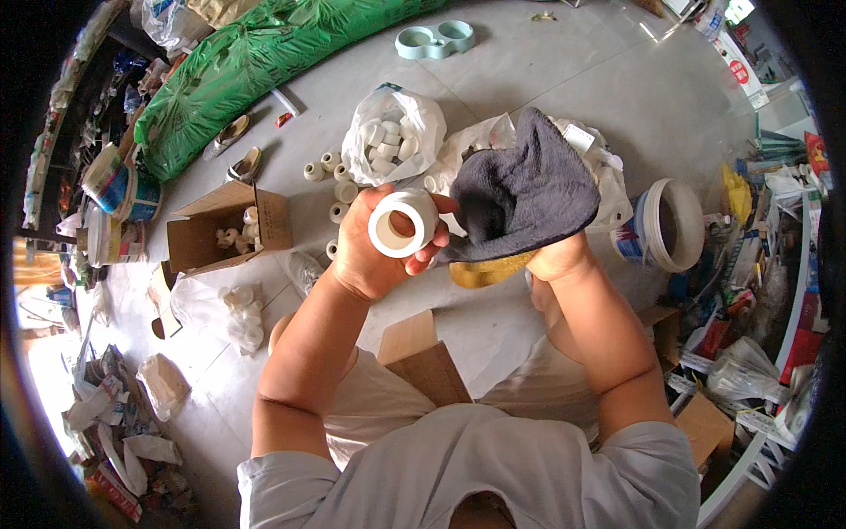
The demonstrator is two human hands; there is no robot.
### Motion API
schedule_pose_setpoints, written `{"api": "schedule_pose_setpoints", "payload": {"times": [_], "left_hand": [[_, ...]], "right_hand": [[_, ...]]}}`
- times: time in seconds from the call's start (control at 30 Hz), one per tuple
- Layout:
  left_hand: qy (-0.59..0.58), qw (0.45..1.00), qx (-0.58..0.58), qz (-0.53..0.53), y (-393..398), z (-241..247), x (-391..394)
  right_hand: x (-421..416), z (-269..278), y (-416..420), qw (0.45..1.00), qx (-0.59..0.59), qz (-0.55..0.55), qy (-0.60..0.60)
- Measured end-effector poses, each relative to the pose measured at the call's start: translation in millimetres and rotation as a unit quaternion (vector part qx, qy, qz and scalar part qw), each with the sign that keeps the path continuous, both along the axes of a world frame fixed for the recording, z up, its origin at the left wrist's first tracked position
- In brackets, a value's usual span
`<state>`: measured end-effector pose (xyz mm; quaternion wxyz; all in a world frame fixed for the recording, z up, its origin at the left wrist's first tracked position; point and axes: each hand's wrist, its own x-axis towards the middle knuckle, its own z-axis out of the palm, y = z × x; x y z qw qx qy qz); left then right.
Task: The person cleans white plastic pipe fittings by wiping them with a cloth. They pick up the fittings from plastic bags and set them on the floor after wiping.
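A white plastic pipe fitting [398, 225] is in my left hand [373, 258], its round opening facing the camera. My right hand [562, 259] grips a dark grey plush cloth [529, 192] with a mustard-yellow part [486, 270] below it; the cloth hides most of my right fingers. Behind my hands, a clear plastic bag [394, 132] holds several white fittings. Several loose fittings [346, 192] stand on the floor beside that bag. Other plastic bags [611, 185] lie partly behind the cloth.
An open cardboard box [274, 218] with fittings and a knotted plastic bag [241, 317] are at left. A white bucket [671, 225] lies at right. Farther off are sandals [246, 164], a green wrapped bundle [264, 73] and a pale-blue double-bowl tray [435, 47]. A cardboard box [426, 367] sits between my legs.
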<state>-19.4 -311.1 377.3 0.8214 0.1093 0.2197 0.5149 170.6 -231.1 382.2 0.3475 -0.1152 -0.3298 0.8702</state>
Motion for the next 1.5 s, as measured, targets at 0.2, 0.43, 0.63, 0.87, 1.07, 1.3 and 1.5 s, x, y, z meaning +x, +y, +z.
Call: {"api": "schedule_pose_setpoints", "payload": {"times": [0.2, 0.43, 0.63, 0.87, 1.07, 1.3, 1.5], "left_hand": [[-0.024, 0.998, 0.023, -0.054, 1.3, -6.5, -4.1], [0.215, 0.973, 0.041, 0.076, -1.2, 3.8, 11.4], [0.327, 0.937, 0.105, 0.062, -1.6, 4.4, 9.8], [0.4, 0.908, 0.084, 0.093, -5.2, 2.1, 13.9], [0.625, 0.746, 0.193, 0.125, -8.5, -21.0, 21.6], [0.484, 0.864, -0.076, -0.117, -9.7, -21.6, 20.9], [0.543, 0.84, -0.005, -0.009, -10.9, -44.4, 19.7]], "right_hand": [[-3.1, 3.6, 0.1, 0.995, -0.018, 0.074, 0.058], [-9.6, 19.1, -6.7, 0.999, 0.021, -0.025, -0.04], [-8.0, 4.5, -7.0, 0.993, 0.067, -0.018, -0.1], [-24.5, -11.7, -31.8, 0.97, 0.055, -0.025, -0.234], [-30.4, -29.7, -19.3, 0.887, 0.199, -0.011, -0.416], [-23.0, -37.3, -0.1, 0.621, 0.743, -0.054, -0.243], [-22.9, -45.3, -17.1, 0.759, 0.516, -0.119, -0.379]]}}
